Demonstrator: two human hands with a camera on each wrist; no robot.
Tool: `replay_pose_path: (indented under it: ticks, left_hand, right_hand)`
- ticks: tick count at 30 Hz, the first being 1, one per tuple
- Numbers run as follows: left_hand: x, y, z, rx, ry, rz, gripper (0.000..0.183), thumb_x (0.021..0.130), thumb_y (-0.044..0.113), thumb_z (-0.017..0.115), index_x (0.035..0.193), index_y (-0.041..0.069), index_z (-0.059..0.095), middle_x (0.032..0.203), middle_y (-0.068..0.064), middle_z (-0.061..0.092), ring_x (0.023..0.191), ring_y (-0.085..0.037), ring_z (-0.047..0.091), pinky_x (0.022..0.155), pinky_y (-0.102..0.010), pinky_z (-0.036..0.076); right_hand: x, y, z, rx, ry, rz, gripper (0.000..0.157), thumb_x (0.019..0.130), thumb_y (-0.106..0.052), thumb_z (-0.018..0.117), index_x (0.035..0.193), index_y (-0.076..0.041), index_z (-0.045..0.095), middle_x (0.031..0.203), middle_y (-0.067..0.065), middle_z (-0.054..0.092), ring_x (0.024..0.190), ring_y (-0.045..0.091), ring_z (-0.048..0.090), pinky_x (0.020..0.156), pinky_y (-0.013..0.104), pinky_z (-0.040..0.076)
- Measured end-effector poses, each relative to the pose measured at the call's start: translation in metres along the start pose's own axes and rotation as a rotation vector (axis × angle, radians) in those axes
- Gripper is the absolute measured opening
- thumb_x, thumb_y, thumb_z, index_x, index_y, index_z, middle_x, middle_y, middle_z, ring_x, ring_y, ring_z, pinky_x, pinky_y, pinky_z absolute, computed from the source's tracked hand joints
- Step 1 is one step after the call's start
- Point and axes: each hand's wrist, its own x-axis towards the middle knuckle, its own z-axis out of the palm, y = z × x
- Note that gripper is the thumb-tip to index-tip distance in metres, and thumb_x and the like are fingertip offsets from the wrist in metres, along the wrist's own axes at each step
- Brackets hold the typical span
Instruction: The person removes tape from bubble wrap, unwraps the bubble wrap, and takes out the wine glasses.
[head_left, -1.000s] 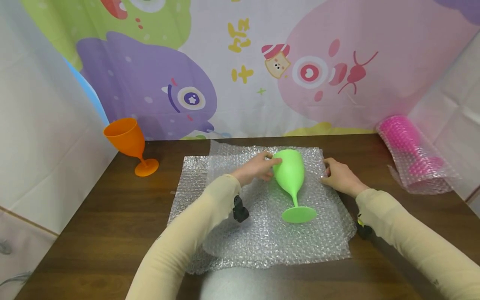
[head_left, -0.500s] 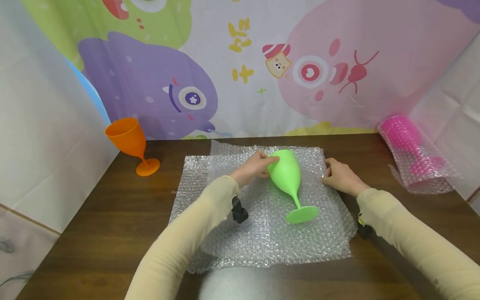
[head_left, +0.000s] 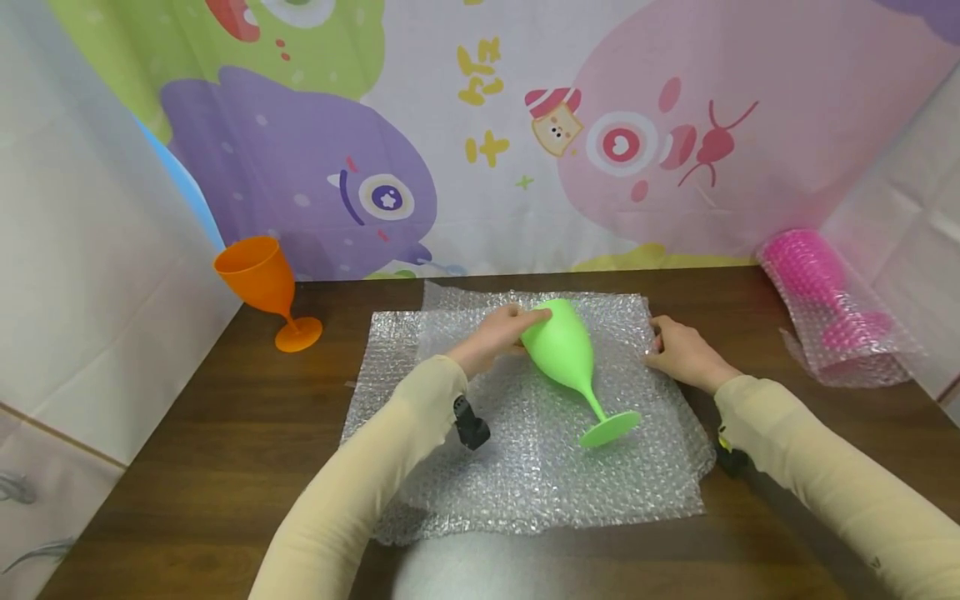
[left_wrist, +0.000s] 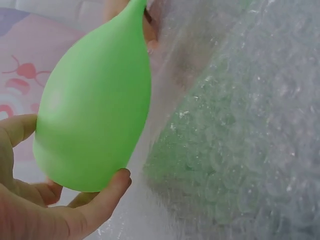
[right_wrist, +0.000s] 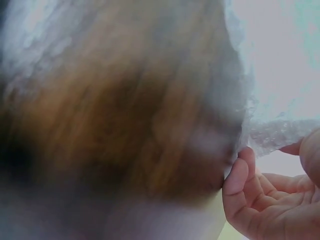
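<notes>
A light green plastic goblet (head_left: 560, 346) lies tilted over the bubble wrap, its bowl up and left, its foot toward the lower right. My left hand (head_left: 497, 335) grips the bowl near the rim. In the left wrist view, the thumb and fingers of the left hand (left_wrist: 65, 210) spread around the rim end of the goblet (left_wrist: 95, 110). At the right edge of the bubble wrap (head_left: 487, 492), my right hand (head_left: 684, 354) pinches the sheet. The right wrist view shows curled fingers of the right hand (right_wrist: 270, 205) at the edge of the bubble wrap (right_wrist: 275, 132).
An orange goblet (head_left: 266, 279) stands upright at the back left of the brown wooden table (head_left: 225, 467). At the back right lies a pink goblet wrapped in bubble wrap (head_left: 832, 304). A cartoon-printed curtain (head_left: 487, 217) hangs behind the table.
My left hand has drawn the green goblet's bowl to the left, so the goblet leans more and its foot has turned a little to the right. The right hand has stayed in place.
</notes>
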Motion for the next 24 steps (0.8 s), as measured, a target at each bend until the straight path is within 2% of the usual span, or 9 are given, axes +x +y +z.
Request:
replay_pose_path:
  ticks: [6,11,17,20,24]
  left_hand:
    - [-0.007,0.003,-0.005,0.019,0.000,0.017,0.047,0.086,0.044,0.057,0.110,0.003,0.056,0.113,-0.010,0.057,0.100,-0.025,0.058,0.087,-0.036,0.048]
    - [-0.013,0.005,-0.009,0.027,0.008,0.042,0.041,0.087,0.042,0.056,0.102,0.004,0.059,0.110,-0.008,0.058,0.100,-0.024,0.058,0.085,-0.033,0.050]
    - [-0.025,0.008,-0.016,0.039,0.032,0.088,0.040,0.088,0.041,0.055,0.106,0.007,0.062,0.118,-0.006,0.057,0.111,-0.021,0.053,0.088,-0.034,0.048]
    - [-0.032,0.010,-0.020,0.031,0.054,0.115,0.034,0.088,0.040,0.056,0.093,0.006,0.062,0.113,-0.005,0.058,0.111,-0.020,0.052,0.090,-0.036,0.047]
    - [-0.040,0.012,-0.026,0.033,0.095,0.168,0.033,0.087,0.038,0.057,0.074,0.008,0.053,0.100,-0.005,0.058,0.106,-0.019,0.053,0.089,-0.037,0.048]
  right_hand:
    - [-0.001,-0.001,-0.001,0.006,-0.009,-0.006,0.060,0.081,-0.009,0.060,0.127,0.019,0.032,0.082,0.013,0.050,0.070,0.021,0.047,0.060,0.031,0.040]
    - [-0.002,-0.001,-0.002,0.005,-0.020,0.004,0.061,0.082,-0.009,0.060,0.127,0.019,0.031,0.082,0.013,0.050,0.071,0.021,0.047,0.060,0.030,0.040]
    - [-0.002,-0.002,-0.001,-0.007,-0.025,-0.010,0.061,0.083,-0.010,0.060,0.127,0.020,0.031,0.082,0.012,0.049,0.071,0.021,0.047,0.061,0.031,0.039]
    - [-0.002,-0.002,0.000,-0.012,-0.024,-0.020,0.061,0.082,-0.010,0.060,0.126,0.021,0.031,0.080,0.012,0.049,0.071,0.021,0.046,0.061,0.031,0.038]
    - [-0.002,-0.002,0.000,-0.020,-0.018,-0.030,0.060,0.081,-0.009,0.060,0.125,0.021,0.032,0.079,0.011,0.048,0.070,0.020,0.046,0.061,0.031,0.038]
